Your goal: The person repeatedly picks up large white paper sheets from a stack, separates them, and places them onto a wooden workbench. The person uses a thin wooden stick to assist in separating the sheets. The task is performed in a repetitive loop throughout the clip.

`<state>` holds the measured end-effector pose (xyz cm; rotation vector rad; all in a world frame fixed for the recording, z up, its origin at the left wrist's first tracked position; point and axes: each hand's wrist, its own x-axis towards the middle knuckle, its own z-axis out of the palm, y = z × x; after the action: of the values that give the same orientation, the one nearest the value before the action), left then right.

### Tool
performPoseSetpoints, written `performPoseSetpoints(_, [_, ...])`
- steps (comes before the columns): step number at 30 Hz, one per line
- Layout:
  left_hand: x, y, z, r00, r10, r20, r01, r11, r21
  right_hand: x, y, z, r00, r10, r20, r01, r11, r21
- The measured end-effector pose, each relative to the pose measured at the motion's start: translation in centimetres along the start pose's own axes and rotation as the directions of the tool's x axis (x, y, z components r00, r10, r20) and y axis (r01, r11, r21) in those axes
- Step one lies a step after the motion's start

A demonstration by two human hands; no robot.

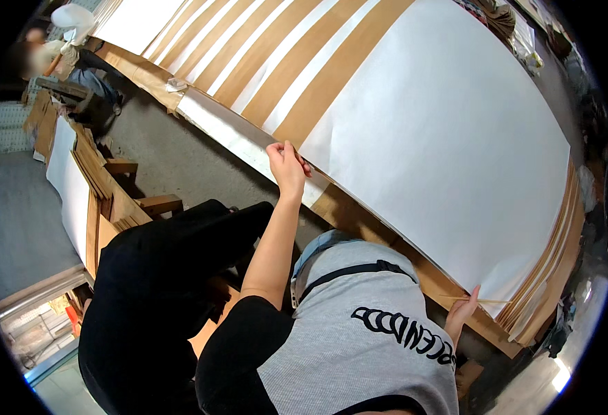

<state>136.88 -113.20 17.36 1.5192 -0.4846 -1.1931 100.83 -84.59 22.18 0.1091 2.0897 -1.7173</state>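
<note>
A large white sheet [449, 138] lies over a long pile of fanned sheets whose white and brown strips [269, 69] show toward the far left. My left hand [289, 168] is closed, its fingers curled at the near edge of the top sheet, and it seems to pinch that edge. Farther right, my right hand [462, 310] is at the near right corner of the sheet. Between its thumb and fingers it holds a thin wooden stick [494, 301], which crosses the sheet's corner.
Brown sheet edges [560, 249] fan out on the right. Close on my left is a figure in black clothing [152, 297]. Another stack [76, 187] with wooden supports [159, 205] stands at the left. A blurred person [38, 55] is at the far left, beyond the grey floor [172, 145].
</note>
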Motion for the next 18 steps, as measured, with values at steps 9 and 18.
performPoseSetpoints(9, [0.6, 0.1, -0.5, 0.999, -0.047, -0.003, 0.047, 0.998, 0.038, 3.0, 2.7, -3.4, 0.99, 0.065, 0.129, -0.064, 0.998, -0.012])
performPoseSetpoints(18, [0.6, -0.6, -0.5, 0.911, 0.385, -0.145, -0.312, 0.877, 0.365, 4.7, 4.2, -4.5, 0.996, 0.0, 0.088, -0.002, 1.0, 0.022])
